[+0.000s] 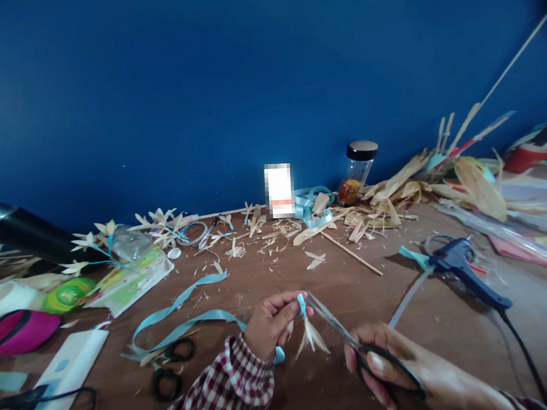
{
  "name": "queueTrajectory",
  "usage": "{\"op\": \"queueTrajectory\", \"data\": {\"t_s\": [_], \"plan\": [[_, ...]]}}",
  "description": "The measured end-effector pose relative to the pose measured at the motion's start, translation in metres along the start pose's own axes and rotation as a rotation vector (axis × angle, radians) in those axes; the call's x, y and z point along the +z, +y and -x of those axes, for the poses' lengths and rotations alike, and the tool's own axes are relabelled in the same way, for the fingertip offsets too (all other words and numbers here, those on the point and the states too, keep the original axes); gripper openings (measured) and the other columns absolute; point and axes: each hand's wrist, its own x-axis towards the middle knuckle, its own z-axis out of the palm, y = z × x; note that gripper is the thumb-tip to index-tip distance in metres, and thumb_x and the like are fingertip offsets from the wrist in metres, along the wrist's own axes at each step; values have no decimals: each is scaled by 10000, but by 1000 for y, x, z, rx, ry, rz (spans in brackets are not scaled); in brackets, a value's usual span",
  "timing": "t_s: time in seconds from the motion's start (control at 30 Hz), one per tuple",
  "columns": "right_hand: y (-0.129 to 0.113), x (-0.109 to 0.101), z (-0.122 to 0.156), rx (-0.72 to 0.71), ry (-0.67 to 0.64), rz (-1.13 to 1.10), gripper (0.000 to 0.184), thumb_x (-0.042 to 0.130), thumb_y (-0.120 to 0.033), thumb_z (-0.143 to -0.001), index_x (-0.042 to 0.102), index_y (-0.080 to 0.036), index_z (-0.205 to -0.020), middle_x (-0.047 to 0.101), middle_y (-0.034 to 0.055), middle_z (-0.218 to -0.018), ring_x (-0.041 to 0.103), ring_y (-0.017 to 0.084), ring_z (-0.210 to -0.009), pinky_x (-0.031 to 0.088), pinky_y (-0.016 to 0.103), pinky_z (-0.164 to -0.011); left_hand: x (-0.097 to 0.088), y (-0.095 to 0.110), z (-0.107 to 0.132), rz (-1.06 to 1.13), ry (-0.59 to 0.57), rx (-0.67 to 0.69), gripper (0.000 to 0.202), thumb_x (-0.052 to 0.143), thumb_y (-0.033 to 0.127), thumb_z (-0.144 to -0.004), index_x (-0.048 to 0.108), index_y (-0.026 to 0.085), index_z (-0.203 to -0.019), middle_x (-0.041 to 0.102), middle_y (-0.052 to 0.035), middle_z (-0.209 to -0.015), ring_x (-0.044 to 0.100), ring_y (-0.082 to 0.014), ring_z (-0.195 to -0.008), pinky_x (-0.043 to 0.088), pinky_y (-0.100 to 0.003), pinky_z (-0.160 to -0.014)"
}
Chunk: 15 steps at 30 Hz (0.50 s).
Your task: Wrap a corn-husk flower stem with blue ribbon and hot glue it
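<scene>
My left hand [270, 323], in a checked sleeve, pinches a light blue ribbon [183, 321] and a small dried-husk flower [312, 338] that hangs below the fingertips. The ribbon trails off to the left across the brown table [276, 271]. My right hand [389, 369] grips black-handled scissors [352, 342]. Their blades point up and left and meet the ribbon at my left fingertips.
A blue glue gun [461, 263] with its cable lies at the right. Husk scraps and finished flowers [161, 225] litter the back, near a jar [356, 172] and a ribbon roll [310, 201]. Another pair of black scissors [171, 362], a white power strip [58, 374] and a pink pouch [16, 330] are at the left.
</scene>
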Motion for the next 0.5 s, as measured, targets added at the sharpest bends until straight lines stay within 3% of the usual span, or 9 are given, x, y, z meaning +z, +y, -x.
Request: {"op": "queueTrajectory", "data": {"t_s": [0.23,0.5], "plan": [[-10,4,4,26,-34,-21,555,582,-651,-748,577,-118,-901,523,-17,-574,441,51,-461,340,152,-447,3,0,-1,3,106,9,440,785,462,-604,723,128,-884,726,-79,-694,310,21,-261,181,-147,-290],[-5,5,-1,27,-33,-13,572,598,-665,-720,569,-120,-891,511,-32,-534,427,46,-431,341,148,-436,1,-4,-3,9,128,5,453,804,457,-581,722,134,-888,702,-30,-649,332,22,-249,207,-135,-284]]}}
